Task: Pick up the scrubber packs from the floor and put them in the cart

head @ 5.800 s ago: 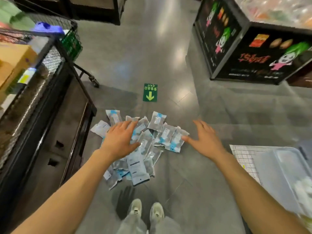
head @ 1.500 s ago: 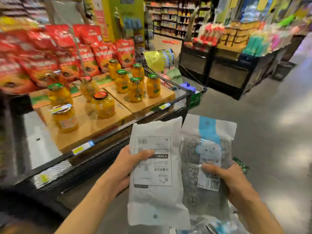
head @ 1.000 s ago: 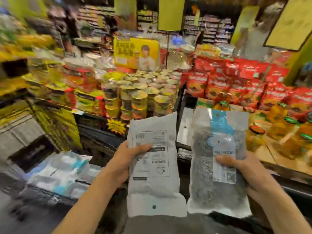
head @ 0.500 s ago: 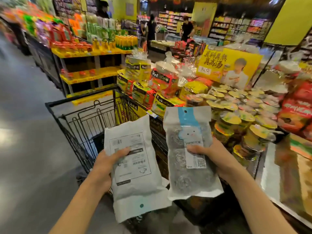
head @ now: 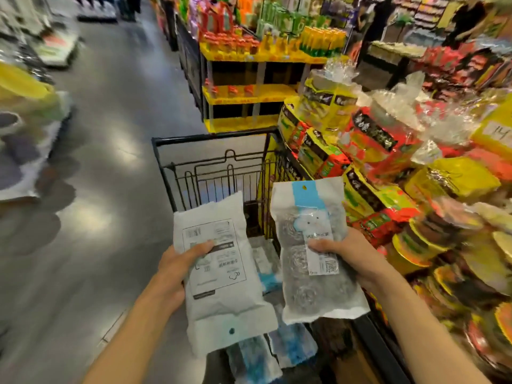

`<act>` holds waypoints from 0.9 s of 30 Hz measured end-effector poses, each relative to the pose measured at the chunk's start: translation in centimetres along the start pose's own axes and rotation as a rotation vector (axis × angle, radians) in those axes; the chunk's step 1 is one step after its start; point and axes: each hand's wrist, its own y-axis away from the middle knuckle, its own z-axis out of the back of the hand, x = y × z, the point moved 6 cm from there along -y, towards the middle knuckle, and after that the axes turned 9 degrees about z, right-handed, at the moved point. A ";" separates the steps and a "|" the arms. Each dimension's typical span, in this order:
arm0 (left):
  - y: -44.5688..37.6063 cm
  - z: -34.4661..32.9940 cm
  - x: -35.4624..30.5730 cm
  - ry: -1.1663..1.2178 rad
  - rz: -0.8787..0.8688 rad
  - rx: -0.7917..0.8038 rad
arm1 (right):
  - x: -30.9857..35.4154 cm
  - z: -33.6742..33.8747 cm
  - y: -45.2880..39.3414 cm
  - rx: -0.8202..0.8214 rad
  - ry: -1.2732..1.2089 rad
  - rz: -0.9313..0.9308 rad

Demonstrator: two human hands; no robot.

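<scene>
Head camera: a person stands over a black wire shopping cart (head: 210, 139) in a supermarket aisle, a scrubber pack in each bare hand. The left hand (head: 177, 270), at about 7 o'clock in the picture, grips a white pack (head: 221, 273) turned printed back up, thumb laid across its label and fingers curled behind. The right hand (head: 352, 259), at about 4 o'clock, holds a clear-fronted pack (head: 313, 245) with a blue header and coils of steel wool showing through, thumb pinned over its front sticker. Both packs hang upright, side by side but apart, above the near end of the cart basket.

Below them, toward 6 o'clock, several blue-and-white packs (head: 291, 345) already lie in the basket, partly hidden by the two being held. At 3 o'clock, stacked yellow and red food displays (head: 388, 151) crowd close against the cart's right side; the grey aisle floor (head: 110, 134) runs off toward 11 o'clock.

By these signs the job is partway through: some packs are loaded and two more are poised for release. The floor where the rest would lie is out of view, so how many remain cannot be told.
</scene>
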 end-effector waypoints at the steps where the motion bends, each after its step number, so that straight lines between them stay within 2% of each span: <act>1: -0.9 -0.1 0.2 0.011 0.009 -0.050 | -0.6 0.3 -1.9 0.027 0.001 -0.014; 4: -3.0 -0.2 0.8 0.057 0.030 -0.193 | -2.4 0.7 -7.0 0.105 0.006 -0.059; 8: -5.5 -0.4 1.5 0.062 0.049 -0.277 | -4.8 0.5 -12.1 0.179 0.029 -0.113; 15: -11.9 0.3 3.5 0.003 0.136 -0.291 | -11.3 -1.6 -18.7 0.279 0.079 -0.170; 19: -15.6 0.0 8.4 0.019 0.238 -0.284 | -17.2 -2.0 -20.6 0.355 0.162 -0.245; 22: -18.0 -0.3 13.5 0.029 0.309 -0.307 | -21.7 -1.6 -20.4 0.359 0.328 -0.262; 27: -20.0 0.3 22.2 -0.035 0.424 -0.361 | -30.5 0.0 -17.2 0.324 0.320 -0.405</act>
